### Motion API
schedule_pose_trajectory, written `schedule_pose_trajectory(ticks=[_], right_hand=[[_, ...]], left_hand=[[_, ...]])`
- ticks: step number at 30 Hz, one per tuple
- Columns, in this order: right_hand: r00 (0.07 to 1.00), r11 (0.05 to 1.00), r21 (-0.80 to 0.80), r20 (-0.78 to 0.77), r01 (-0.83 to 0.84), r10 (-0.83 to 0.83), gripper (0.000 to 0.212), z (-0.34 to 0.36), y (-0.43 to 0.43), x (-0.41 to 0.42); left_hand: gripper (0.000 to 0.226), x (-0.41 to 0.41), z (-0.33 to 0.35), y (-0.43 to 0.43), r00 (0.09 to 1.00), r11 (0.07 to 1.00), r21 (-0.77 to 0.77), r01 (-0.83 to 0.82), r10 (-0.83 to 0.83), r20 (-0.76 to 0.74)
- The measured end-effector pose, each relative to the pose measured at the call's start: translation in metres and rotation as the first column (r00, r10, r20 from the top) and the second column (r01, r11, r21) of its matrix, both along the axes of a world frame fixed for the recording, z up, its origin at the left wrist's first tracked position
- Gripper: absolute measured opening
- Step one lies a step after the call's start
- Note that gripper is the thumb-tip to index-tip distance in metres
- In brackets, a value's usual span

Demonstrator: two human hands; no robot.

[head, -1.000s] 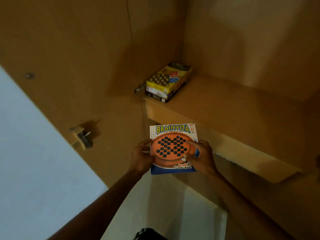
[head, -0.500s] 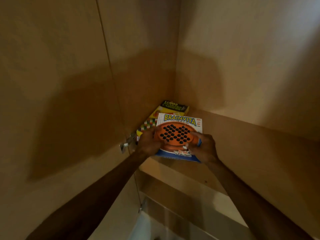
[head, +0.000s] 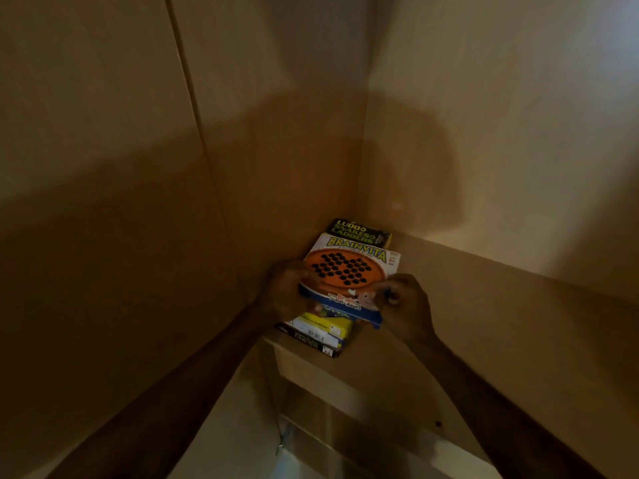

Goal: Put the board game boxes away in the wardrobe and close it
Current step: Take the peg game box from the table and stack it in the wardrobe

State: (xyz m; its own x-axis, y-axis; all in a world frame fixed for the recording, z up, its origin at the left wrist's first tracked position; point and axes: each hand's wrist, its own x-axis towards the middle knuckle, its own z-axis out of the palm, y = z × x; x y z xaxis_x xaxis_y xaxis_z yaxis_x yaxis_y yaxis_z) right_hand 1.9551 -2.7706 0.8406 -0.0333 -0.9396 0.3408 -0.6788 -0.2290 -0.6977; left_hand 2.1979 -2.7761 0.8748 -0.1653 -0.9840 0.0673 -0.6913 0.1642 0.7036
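The Brainvita box (head: pixel 349 274), white and blue with an orange peg board on its lid, is over a stack of game boxes in the wardrobe's left back corner. My left hand (head: pixel 285 292) grips its left edge and my right hand (head: pixel 403 302) grips its near right corner. Under it lies a yellow and black Ludo Snakes and Ladders box (head: pixel 359 231), whose far end sticks out behind. The near ends of the stacked boxes (head: pixel 320 333) show below, on the wooden shelf (head: pixel 484 323). I cannot tell whether the Brainvita box rests on the stack or hovers just above.
The open wardrobe door (head: pixel 96 202) stands at the left, close to my left arm. The wardrobe's back wall (head: pixel 501 115) rises on the right. A lower shelf edge (head: pixel 328 382) and a pale floor patch (head: pixel 294 468) show beneath my arms.
Both hands carried the Brainvita box up from below the shelf and forward into the corner, over the stacked boxes. The view has moved closer into the wardrobe.
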Motion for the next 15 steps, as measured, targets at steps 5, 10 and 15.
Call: schedule_pose_trajectory(ticks=[5,10,15], right_hand=[[0.996,0.998,-0.020,0.055,-0.065,0.066,0.010,-0.001,-0.012,0.014],[0.995,0.996,0.015,0.041,-0.087,0.086,0.011,-0.002,-0.020,0.012],[0.973,0.977,-0.050,0.097,-0.206,0.211,0.020,-0.006,-0.007,0.000]], left_hand=[[0.035,0.001,-0.005,0.001,0.994,0.978,-0.205,-0.046,0.065,0.084],[0.037,-0.005,-0.013,0.003,0.982,0.968,-0.228,-0.104,0.136,0.130],[0.032,-0.017,-0.018,0.024,0.991,0.948,-0.294,-0.120,0.130,0.013]])
